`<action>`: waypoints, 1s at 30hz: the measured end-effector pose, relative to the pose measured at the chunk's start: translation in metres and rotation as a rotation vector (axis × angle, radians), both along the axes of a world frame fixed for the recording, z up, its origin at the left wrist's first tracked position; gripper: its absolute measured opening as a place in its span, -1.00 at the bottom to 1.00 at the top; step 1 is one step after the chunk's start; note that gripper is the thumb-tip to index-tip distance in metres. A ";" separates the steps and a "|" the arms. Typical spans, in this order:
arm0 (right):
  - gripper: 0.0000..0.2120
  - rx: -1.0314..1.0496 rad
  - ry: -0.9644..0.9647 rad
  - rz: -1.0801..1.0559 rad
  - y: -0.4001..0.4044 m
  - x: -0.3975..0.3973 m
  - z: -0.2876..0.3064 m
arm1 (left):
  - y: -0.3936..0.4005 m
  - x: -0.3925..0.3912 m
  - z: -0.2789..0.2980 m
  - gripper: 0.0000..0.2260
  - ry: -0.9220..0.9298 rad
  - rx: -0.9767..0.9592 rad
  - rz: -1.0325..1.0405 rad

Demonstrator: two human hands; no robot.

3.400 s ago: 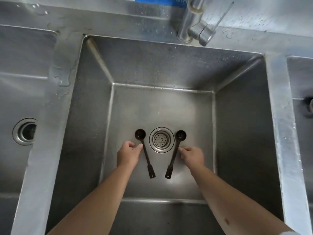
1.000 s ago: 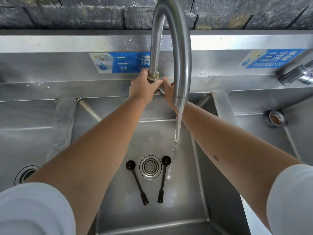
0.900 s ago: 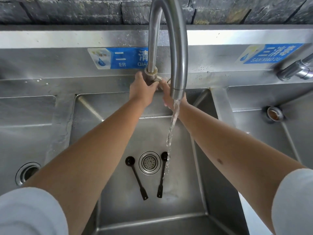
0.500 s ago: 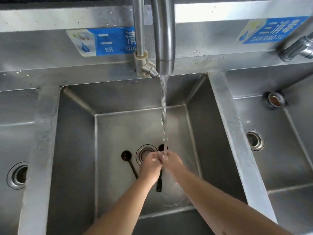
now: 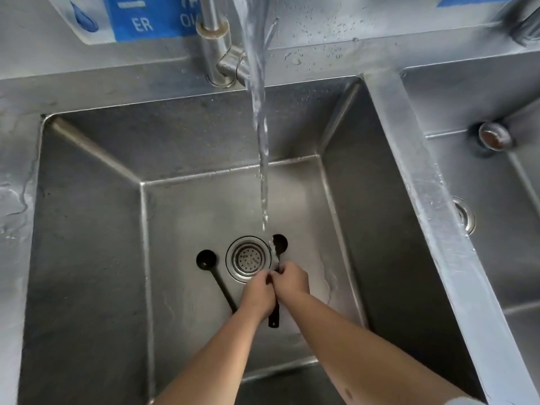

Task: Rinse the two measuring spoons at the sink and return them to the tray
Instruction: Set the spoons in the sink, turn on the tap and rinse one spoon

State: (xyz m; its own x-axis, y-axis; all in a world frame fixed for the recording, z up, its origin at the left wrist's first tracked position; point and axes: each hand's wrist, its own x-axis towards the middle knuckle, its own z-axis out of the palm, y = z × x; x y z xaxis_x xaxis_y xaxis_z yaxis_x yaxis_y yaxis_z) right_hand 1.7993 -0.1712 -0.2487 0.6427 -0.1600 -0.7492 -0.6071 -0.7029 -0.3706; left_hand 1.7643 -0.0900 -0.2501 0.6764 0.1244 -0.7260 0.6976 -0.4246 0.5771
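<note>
Two black measuring spoons lie on the floor of the middle steel sink [image 5: 87,229], one on each side of the drain. The left spoon [image 5: 207,260] lies untouched, the end of its handle hidden under my left wrist. The right spoon [image 5: 280,242] has its bowl just past the falling water stream [image 5: 263,171], which hits its neck. My left hand [image 5: 257,295] and my right hand [image 5: 292,280] meet over this spoon's handle, fingers curled onto it from either side. The handle's tip shows between my wrists.
The drain strainer [image 5: 247,258] sits between the spoons. The tap base [image 5: 214,48] stands on the back ledge under a blue label [image 5: 140,16]. A steel divider [image 5: 423,185] separates the right basin, with its own drain [image 5: 464,214]. Another basin lies at the left.
My hands left the tap, which now runs, and came down to the sink floor. They have closed together over the right spoon's handle. The left spoon has not moved.
</note>
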 end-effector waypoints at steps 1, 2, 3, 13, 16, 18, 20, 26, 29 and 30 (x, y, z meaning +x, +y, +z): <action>-0.84 -0.015 0.001 0.032 0.000 0.000 -0.001 | 0.000 -0.002 -0.001 -0.77 -0.002 -0.016 0.013; -0.81 -0.021 0.011 0.060 -0.002 0.000 -0.001 | 0.000 -0.003 0.000 -0.77 -0.004 -0.025 0.016; -0.75 -0.020 0.019 0.082 -0.004 -0.001 0.000 | -0.001 -0.005 0.001 -0.76 -0.008 -0.027 0.011; -0.84 0.428 0.167 -0.240 -0.026 -0.006 0.085 | 0.015 0.020 0.062 -0.78 0.046 -0.214 0.355; -0.86 0.489 0.173 -0.284 -0.020 0.003 0.117 | 0.020 0.043 0.088 -0.86 -0.020 -0.256 0.430; -0.88 0.528 0.168 -0.315 -0.013 0.008 0.135 | 0.021 0.056 0.101 -0.90 -0.053 -0.247 0.438; -0.87 0.559 0.139 -0.347 -0.006 0.014 0.149 | 0.021 0.065 0.113 -0.87 -0.088 -0.250 0.429; -0.78 0.594 0.058 -0.337 -0.002 0.028 0.169 | 0.025 0.086 0.129 -0.86 -0.121 -0.305 0.625; -0.73 0.565 0.029 -0.245 -0.004 0.031 0.172 | 0.027 0.094 0.131 -0.88 -0.086 -0.311 0.679; -0.72 0.558 0.023 -0.225 -0.005 0.031 0.174 | 0.028 0.098 0.130 -0.90 -0.053 -0.290 0.673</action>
State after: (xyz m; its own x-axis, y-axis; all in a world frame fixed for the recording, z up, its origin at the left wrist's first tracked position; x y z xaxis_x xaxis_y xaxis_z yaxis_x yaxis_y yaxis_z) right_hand 1.8304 -0.1760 -0.0750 0.6215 0.1314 -0.7723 -0.7303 -0.2596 -0.6319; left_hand 1.8619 -0.0617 -0.1197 0.5567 0.3326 -0.7612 0.7215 0.2606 0.6415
